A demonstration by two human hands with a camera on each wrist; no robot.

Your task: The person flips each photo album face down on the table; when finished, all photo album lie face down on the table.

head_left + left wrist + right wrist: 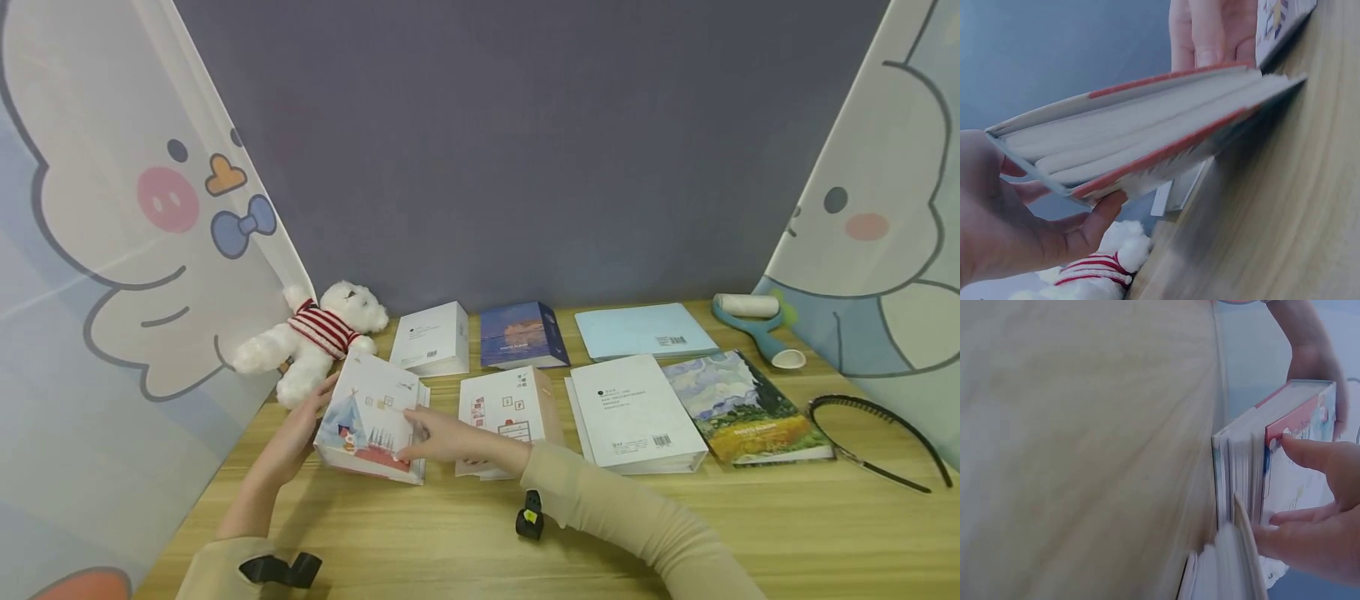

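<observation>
A thick white book (367, 421) with a blue tent and a red rug on its cover is tilted up off the table at its left side. My left hand (303, 425) grips it by the spine, thumb on one cover and fingers at the other, as the left wrist view shows (1029, 219). My right hand (442, 435) touches the front cover near the open page edge; in the right wrist view its thumb and fingers (1316, 456) lie against that cover. Just right of it sits another thick white book (498, 408) with furniture drawings.
A white plush bear (322, 333) in a striped sweater lies behind the left hand. Farther back are a white book (427, 337), a dark blue book (517, 333) and a light blue one (645, 329). Rightward lie a white book (637, 412), a landscape-cover book (742, 408), a lint roller (757, 321) and a headband (885, 429).
</observation>
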